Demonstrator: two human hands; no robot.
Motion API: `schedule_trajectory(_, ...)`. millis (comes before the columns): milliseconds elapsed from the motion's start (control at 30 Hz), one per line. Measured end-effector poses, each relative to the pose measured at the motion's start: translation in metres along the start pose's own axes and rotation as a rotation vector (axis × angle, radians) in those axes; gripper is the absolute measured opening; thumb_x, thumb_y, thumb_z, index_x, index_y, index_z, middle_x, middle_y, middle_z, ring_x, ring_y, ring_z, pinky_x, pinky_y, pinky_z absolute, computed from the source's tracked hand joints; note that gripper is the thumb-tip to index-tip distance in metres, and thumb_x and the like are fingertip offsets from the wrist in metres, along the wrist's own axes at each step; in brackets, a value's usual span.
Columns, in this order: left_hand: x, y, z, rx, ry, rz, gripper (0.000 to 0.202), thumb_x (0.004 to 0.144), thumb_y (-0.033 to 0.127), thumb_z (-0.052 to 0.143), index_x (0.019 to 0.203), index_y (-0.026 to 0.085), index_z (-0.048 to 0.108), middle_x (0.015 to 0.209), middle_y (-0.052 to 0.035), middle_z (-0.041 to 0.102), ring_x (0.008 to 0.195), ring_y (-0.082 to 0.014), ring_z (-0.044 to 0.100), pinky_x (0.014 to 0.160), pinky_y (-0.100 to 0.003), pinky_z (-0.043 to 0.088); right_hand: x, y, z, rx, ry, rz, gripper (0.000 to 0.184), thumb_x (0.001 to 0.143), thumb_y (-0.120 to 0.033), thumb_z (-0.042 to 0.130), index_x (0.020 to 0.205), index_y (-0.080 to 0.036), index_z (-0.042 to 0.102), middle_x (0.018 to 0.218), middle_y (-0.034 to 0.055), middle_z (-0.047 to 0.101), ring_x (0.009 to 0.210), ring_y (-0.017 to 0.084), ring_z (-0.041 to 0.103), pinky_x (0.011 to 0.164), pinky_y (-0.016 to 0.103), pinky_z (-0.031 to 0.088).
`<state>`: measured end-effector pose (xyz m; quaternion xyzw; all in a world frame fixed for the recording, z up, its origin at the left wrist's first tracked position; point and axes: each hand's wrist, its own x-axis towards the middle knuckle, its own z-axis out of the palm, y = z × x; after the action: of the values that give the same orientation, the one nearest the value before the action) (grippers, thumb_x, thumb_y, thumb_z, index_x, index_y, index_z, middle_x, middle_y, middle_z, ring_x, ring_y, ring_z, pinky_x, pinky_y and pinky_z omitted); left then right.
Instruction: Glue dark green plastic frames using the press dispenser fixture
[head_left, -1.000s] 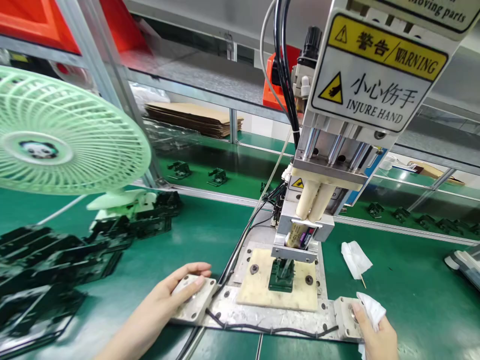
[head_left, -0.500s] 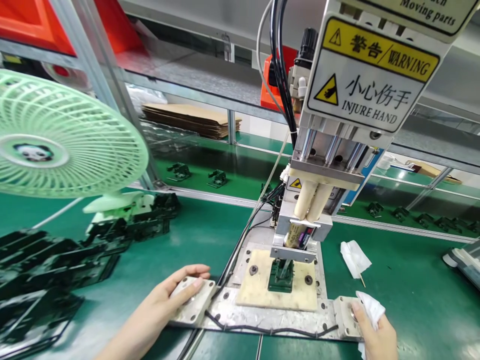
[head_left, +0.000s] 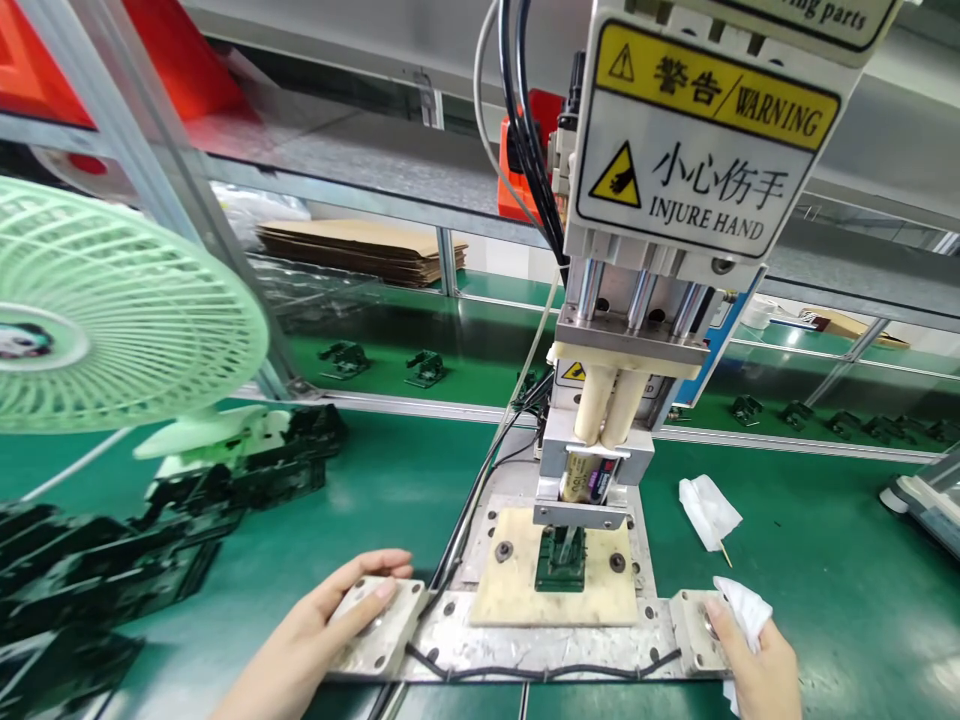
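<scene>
- The left hand (head_left: 330,625) rests over the left block (head_left: 401,615), its thumb on the top face and its fingers along the far side; the grip is loose, thumb and fingers apart.
- The right hand (head_left: 765,650) holds a white tissue (head_left: 741,608) in a narrow grip between thumb and fingers, while its thumb touches the right block (head_left: 690,640).
- Both blocks sit at the two ends of the metal base (head_left: 544,655), which lies on the green bench (head_left: 787,530); a black cable runs along the base between them.
- The dark green part (head_left: 561,575) sits in the middle of the cream plate (head_left: 499,595) on that base, well apart from both hands.
- A pale nozzle (head_left: 568,545) reaches down to the part; whether they touch cannot be told.
- Above it a printed cartridge (head_left: 589,477) stands in a metal holder, with two cream plungers (head_left: 611,400) meeting its top.
- A second tissue (head_left: 707,510), with a thin stick poking out, lies right of the machine, between the right block and the bench's far edge.
- Towards the bench's left edge, dark parts (head_left: 112,570) lie in rows, near a light green fan (head_left: 165,320).
- Beyond the far edge's metal rail (head_left: 390,405), more dark pieces (head_left: 425,368) stand spaced out on a green surface.
</scene>
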<state>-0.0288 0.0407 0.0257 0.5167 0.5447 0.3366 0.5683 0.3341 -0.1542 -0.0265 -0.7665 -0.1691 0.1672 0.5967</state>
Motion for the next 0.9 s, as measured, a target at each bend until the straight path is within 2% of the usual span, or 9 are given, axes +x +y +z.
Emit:
schedule_trajectory(233, -0.0001, 0.0004, 0.0006, -0.018, -0.002, -0.011, 0.060, 0.060, 0.063, 0.080, 0.104, 0.024, 0.068, 0.108, -0.0044, 0.072, 0.085, -0.0226, 0.065, 0.065, -0.020, 0.053, -0.0009, -0.0016, 0.0001, -0.013, 0.003, 0.014, 0.073, 0.065, -0.071, 0.072, 0.109, -0.013, 0.067, 0.100, 0.0075, 0.070, 0.098, 0.032, 0.062, 0.078, 0.033, 0.049)
schedule_trajectory(333, -0.0032, 0.0039, 0.0029, -0.022, 0.014, -0.010, 0.058, 0.057, 0.062, 0.081, 0.100, 0.025, 0.070, 0.105, -0.0030, 0.073, 0.082, -0.0239, 0.066, 0.063, -0.022, 0.053, -0.0004, -0.0009, -0.0003, -0.016, 0.002, 0.015, 0.072, 0.065, -0.071, 0.072, 0.108, -0.013, 0.067, 0.100, 0.0077, 0.070, 0.099, 0.032, 0.061, 0.080, 0.033, 0.049)
schedule_trajectory(433, -0.0047, 0.0069, 0.0037, -0.017, 0.023, -0.005, 0.058, 0.056, 0.062, 0.081, 0.099, 0.024, 0.071, 0.103, -0.0034, 0.073, 0.081, -0.0254, 0.066, 0.062, -0.024, 0.053, -0.0001, -0.0008, -0.0005, -0.013, 0.005, 0.020, 0.073, 0.064, -0.071, 0.073, 0.108, -0.013, 0.067, 0.099, 0.0079, 0.071, 0.097, 0.032, 0.062, 0.078, 0.033, 0.049)
schedule_trajectory(633, -0.0033, 0.0066, 0.0025, -0.018, 0.018, -0.004, 0.060, 0.055, 0.063, 0.081, 0.098, 0.023, 0.071, 0.102, -0.0051, 0.072, 0.080, -0.0234, 0.066, 0.060, -0.021, 0.053, 0.0004, 0.0001, -0.0007, 0.013, 0.013, 0.028, 0.074, 0.062, -0.070, 0.075, 0.107, -0.012, 0.069, 0.095, 0.0082, 0.071, 0.092, 0.031, 0.063, 0.065, 0.029, 0.052)
schedule_trajectory(900, -0.0045, 0.0075, 0.0028, -0.002, -0.003, -0.009, 0.065, 0.057, 0.065, 0.080, 0.103, 0.022, 0.067, 0.106, -0.0067, 0.071, 0.079, -0.0237, 0.066, 0.058, -0.023, 0.053, -0.0004, 0.0003, -0.0006, 0.020, 0.000, 0.015, 0.073, 0.064, -0.069, 0.075, 0.108, -0.011, 0.067, 0.097, 0.0081, 0.071, 0.096, 0.031, 0.063, 0.071, 0.030, 0.052)
